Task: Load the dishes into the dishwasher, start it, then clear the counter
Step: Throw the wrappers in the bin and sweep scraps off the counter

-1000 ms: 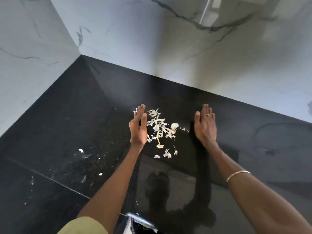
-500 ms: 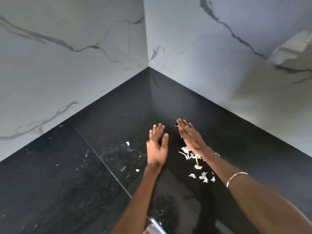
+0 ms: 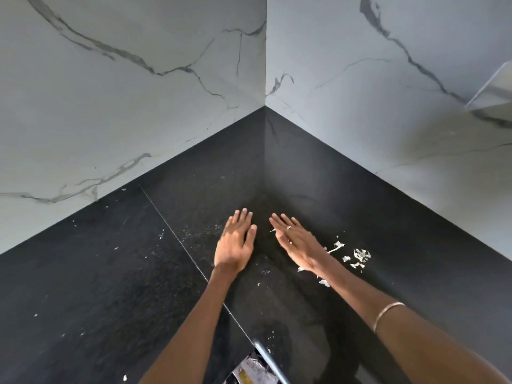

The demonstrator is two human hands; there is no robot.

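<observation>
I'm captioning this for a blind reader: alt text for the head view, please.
Two bare, open hands, left hand and right hand, reach over a black counter in a marble-walled corner, pale scraps beside the right hand.

There is one view only, from a wide-angle camera on the person's head. It looks forward and steeply down into the far corner where two marble walls (image 3: 116, 101) meet over the dark desk (image 3: 91, 286). Both forearms reach in from the near edge, so it sits close above. With a single view, nothing is shared.
</observation>
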